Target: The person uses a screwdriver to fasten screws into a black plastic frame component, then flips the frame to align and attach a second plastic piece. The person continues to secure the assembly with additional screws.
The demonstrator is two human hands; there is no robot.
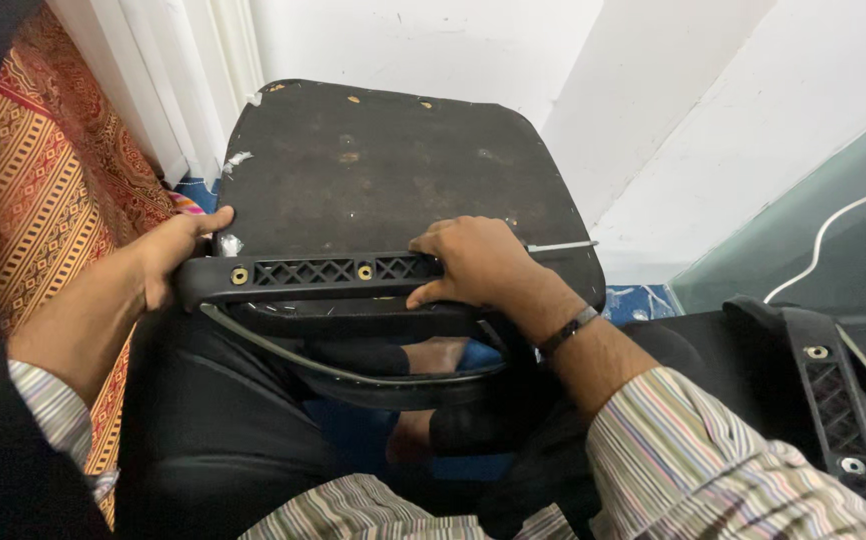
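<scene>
A black chair seat [383, 170] lies upturned across my lap, its worn underside facing up. A black plastic armrest bracket [323, 272] with a lattice pattern and brass screw holes runs along the seat's near edge. My left hand [168, 255] grips the bracket's left end and the seat's corner. My right hand [478, 265] is closed over the bracket's right end, and a thin metal rod [563, 246], perhaps a tool shaft, pokes out to the right of it. A dark band sits on my right wrist.
A second black armrest bracket [838, 395] lies at the right on a dark surface beside a glass panel [813, 240] with a white cable. An orange patterned cloth [43, 170] is at the left, white curtains and walls behind. My feet show below the seat.
</scene>
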